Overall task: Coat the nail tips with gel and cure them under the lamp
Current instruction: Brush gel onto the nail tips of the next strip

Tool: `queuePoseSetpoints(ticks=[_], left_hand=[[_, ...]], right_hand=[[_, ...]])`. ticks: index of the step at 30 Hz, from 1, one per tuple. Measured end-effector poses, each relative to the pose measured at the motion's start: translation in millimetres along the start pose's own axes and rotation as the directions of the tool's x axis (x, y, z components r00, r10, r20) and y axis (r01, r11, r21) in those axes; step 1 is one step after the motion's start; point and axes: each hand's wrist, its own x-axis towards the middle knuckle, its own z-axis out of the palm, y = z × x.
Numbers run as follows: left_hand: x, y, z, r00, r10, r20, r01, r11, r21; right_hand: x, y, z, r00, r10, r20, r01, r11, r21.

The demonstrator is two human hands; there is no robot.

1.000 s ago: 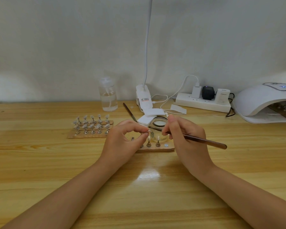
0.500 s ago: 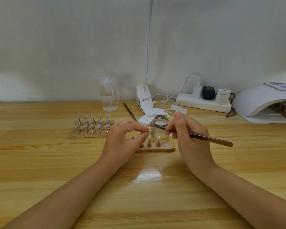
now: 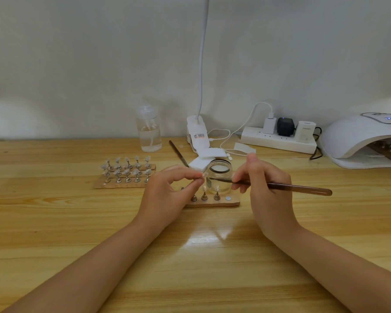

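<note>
Left hand [image 3: 167, 190] pinches a nail tip [image 3: 204, 175] between thumb and forefinger, just left of the gel jar [image 3: 219, 177]; right hand [image 3: 262, 184] fingers grip the brush [image 3: 280, 187], its bristles nearly touching the tip.

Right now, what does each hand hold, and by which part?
The left hand pinches a nail tip between thumb and fingertips. The right hand grips the brush near its front end.
</note>
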Motion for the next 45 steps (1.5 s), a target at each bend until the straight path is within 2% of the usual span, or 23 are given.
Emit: queuePoseSetpoints(ticks=[7,15,22,28,32,38,45], left_hand=[[-0.2,-2.3,1.4,0.999,-0.05,0.016,0.05,0.999,0.016],[-2.1,2.6,0.9,0.999,0.0,0.037,-0.001,1.0,0.019],[-1.7,2.9,0.7,0.999,-0.035,0.027,0.035,0.999,0.019],[-2.1,3.0,0.9,0.998,-0.046,0.033,0.046,0.999,0.005],[-2.0,4.5,1.1,0.999,-0.023,0.041,0.022,1.0,0.009],[-1.5,6.9,0.7,0.998,-0.029,0.051,0.029,1.0,0.01],[-1.1,1.4,0.0,0.997,-0.017,0.082,0.019,1.0,-0.025]], right_hand=[[1.1,1.7,0.2,0.998,-0.061,0.03,0.063,0.994,-0.086],[1.5,0.9,4.4,0.994,-0.076,0.078,0.088,0.984,-0.157],[-1.6,-0.5,2.3,0.998,-0.009,0.059,0.01,1.0,-0.018],[1.0,-1.3,3.6,0.999,-0.044,0.025,0.045,0.998,-0.043],[1.2,-1.5,5.3,0.998,-0.025,0.062,0.03,0.996,-0.087],[-0.9,-3.8,3.1,0.998,0.064,0.016,-0.064,0.997,0.038],[1.2,-5.3,6.1,0.999,0.049,-0.013,-0.048,0.998,0.049]])
